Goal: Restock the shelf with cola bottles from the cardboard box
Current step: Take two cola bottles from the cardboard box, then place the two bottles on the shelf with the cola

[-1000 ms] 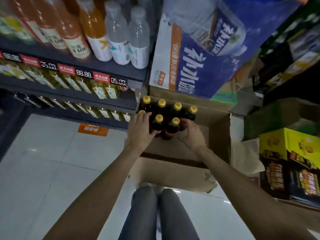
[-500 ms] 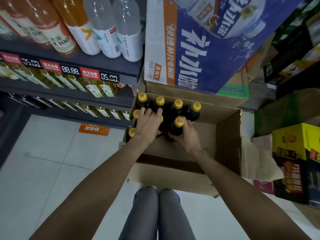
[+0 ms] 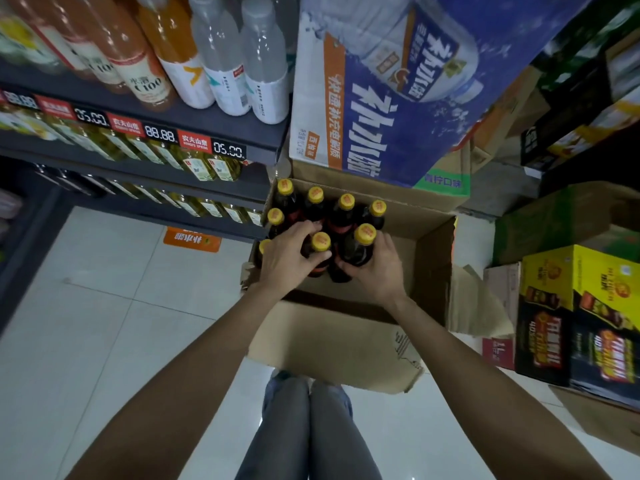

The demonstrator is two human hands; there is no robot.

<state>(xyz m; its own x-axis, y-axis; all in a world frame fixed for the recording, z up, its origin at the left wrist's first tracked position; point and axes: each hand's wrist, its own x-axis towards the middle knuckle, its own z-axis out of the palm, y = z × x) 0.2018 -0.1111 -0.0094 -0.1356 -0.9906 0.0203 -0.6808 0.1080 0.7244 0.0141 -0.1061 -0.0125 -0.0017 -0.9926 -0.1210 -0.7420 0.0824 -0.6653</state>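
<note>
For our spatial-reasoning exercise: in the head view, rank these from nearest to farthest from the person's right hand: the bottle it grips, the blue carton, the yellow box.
1. Cola bottle, held in the right hand.
2. Blue carton, above the cardboard box.
3. Yellow box, far right on the floor.

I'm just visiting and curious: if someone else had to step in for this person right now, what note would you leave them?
Left hand: curled round a cola bottle in the cardboard box.
Right hand: grips the neighbouring bottle.
Both bottles are still inside the box, among six other yellow-capped bottles packed at its far left; the right part of the box shows bare cardboard.
Done: bottles gripped, none visibly shelved.
Left: lift these two out, set them on the shelf to the left, then repeat for the rest.
</note>
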